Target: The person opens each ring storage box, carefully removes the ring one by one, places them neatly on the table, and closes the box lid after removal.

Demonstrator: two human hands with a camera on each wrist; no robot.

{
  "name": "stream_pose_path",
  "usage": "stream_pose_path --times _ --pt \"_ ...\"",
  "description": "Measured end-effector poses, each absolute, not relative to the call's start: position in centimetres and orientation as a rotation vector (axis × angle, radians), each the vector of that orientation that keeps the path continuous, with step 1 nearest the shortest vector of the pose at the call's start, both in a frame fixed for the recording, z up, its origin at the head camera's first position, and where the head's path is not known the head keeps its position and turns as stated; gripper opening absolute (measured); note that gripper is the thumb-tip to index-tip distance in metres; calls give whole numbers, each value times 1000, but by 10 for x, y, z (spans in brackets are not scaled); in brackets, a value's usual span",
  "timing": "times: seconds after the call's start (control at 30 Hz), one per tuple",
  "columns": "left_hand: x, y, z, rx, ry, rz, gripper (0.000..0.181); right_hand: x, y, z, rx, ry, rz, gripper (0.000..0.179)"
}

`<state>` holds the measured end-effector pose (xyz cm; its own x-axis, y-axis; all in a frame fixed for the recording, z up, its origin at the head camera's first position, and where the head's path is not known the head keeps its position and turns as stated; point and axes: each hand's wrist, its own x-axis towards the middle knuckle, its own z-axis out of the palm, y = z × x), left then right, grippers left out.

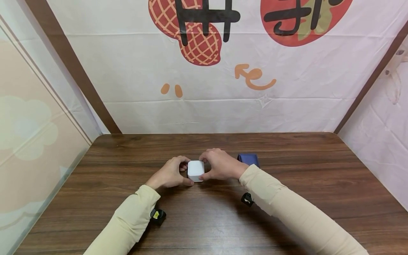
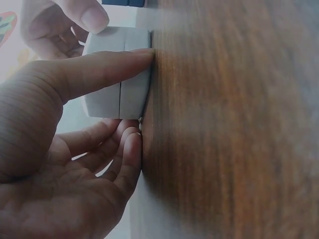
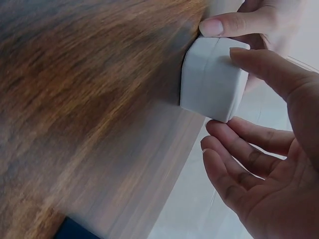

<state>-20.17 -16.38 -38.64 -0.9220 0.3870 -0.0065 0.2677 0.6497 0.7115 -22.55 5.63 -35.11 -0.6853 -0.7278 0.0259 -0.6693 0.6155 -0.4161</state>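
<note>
A small white box [image 1: 196, 168] with rounded edges stands on the wooden table between both hands. In the left wrist view a thin seam runs across the side of the box [image 2: 115, 74], parting it into an upper and a lower half. My left hand [image 1: 172, 173] holds it from the left, thumb low on the near side by the tabletop, fingers at the far side. From the right, my right hand [image 1: 222, 165] pinches the box; in the right wrist view its thumb [image 3: 271, 69] presses the upper part while the fingers curl at the far edge.
A dark blue box-like object [image 1: 249, 159] lies behind the right wrist, partly hidden by it. The brown wooden table [image 1: 204, 219] reaches back to a white printed cloth [image 1: 134, 71]. Black wrist devices [image 1: 157, 216] hang under both sleeves.
</note>
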Motion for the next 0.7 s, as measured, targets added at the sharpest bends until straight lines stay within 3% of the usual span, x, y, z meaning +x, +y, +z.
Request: stream_pose_path --times 0.7 --pt "-205 -166 -388 480 2662 1257 63 -240 50 -350 -1147 2604 -601 37"
